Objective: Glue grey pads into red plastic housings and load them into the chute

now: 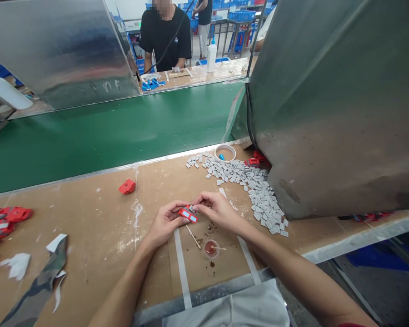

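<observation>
My left hand [166, 222] grips a small red toy car part [188, 214] with light blue patches on its side. At the part's upper right edge, my right hand [215, 208] pinches a small grey piece [192, 208], partly hidden by the fingers. Below the hands lies a thin swab stick [192, 237]. Beside it stands a small clear cup [211, 249] of reddish-brown liquid, with another stick in it. Many small grey rectangular tiles [264, 204] are heaped to the right of my hands.
One red part [127, 186] lies at left centre; more red parts [2, 222] are piled far left, near a camouflage cloth strip [41, 286]. A tape roll [225, 153] sits by the tiles. Metal panels [344, 113] flank a green belt [122, 136]; a person [166, 36] sits beyond.
</observation>
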